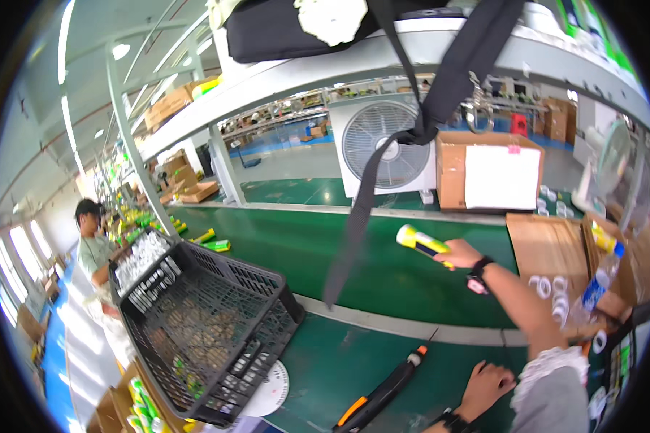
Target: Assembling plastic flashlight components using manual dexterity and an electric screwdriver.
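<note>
My right hand (pixel 461 255) reaches out over the green conveyor belt, closed round the rear end of a yellow flashlight (pixel 420 241) with a dark band and a pale head. The flashlight points to the left, held above the belt. My left hand (pixel 487 386) rests low over the green bench top, beside my right sleeve. Its fingers are loosely bent, the thumb stands apart, and nothing shows in it. To its left on the bench lies a black and orange electric screwdriver (pixel 383 393). A dark band circles each wrist.
A black plastic crate (pixel 267 289) with white parts stands at left, over a white disc (pixel 273 390). A black strap (pixel 372 180) hangs in front. Behind the belt are a box fan (pixel 383 144) and a carton (pixel 451 173). White rings and a bottle (pixel 601 281) lie right. A co-worker (pixel 94 245) stands far left.
</note>
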The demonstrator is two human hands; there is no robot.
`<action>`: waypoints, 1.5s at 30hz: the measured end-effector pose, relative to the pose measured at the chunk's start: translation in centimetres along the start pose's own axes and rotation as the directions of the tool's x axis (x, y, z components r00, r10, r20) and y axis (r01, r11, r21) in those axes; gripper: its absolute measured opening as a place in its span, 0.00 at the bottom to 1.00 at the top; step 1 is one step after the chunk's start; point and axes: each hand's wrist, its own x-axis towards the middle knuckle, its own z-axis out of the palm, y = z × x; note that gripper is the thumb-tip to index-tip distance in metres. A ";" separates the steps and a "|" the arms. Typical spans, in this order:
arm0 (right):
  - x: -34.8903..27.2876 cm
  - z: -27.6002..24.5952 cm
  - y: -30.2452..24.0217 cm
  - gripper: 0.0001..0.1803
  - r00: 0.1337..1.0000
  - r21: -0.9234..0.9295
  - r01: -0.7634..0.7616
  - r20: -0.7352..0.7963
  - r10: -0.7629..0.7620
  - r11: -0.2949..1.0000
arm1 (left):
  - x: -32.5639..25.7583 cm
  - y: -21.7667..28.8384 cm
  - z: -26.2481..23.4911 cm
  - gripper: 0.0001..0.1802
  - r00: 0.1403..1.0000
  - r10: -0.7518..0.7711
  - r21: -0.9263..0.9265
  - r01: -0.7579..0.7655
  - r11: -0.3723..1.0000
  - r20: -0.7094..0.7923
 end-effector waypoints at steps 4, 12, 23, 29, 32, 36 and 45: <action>-16.4 -4.4 -0.7 0.21 0.992 0.774 -0.117 0.122 0.034 0.622 | 1.9 -0.6 1.1 0.15 0.960 0.012 -0.211 -0.074 0.975 -0.280; -34.7 0.7 -1.4 0.31 0.993 0.289 0.032 -0.121 0.003 0.957 | 2.6 -2.5 0.8 0.24 0.942 -0.150 -0.806 -0.168 0.568 -0.302; -39.0 4.5 -4.2 0.36 0.842 -0.618 0.052 -0.396 -0.367 0.785 | 0.7 1.3 0.0 0.19 0.940 -0.341 -0.991 -0.062 -0.117 -0.018; -39.1 4.3 -3.1 0.31 0.863 -0.446 0.289 -0.262 -0.432 0.847 | 1.2 -0.1 -0.1 0.20 0.968 -0.241 -0.998 0.063 -0.012 0.064; -39.3 5.1 -3.8 0.31 0.813 -0.527 0.330 -0.263 -0.520 0.783 | 0.6 -0.4 0.5 0.19 0.927 -0.371 -0.981 0.123 0.150 0.059; -39.6 6.0 -3.6 0.31 0.807 -0.452 0.337 -0.312 -0.501 0.826 | 0.1 0.1 0.6 0.18 0.920 -0.386 -0.969 0.154 0.194 0.069; -38.2 5.3 -1.8 0.13 0.723 -0.295 0.597 -0.205 -0.659 0.746 | 1.5 0.1 0.7 0.17 0.956 -0.290 -0.917 0.075 0.391 -0.045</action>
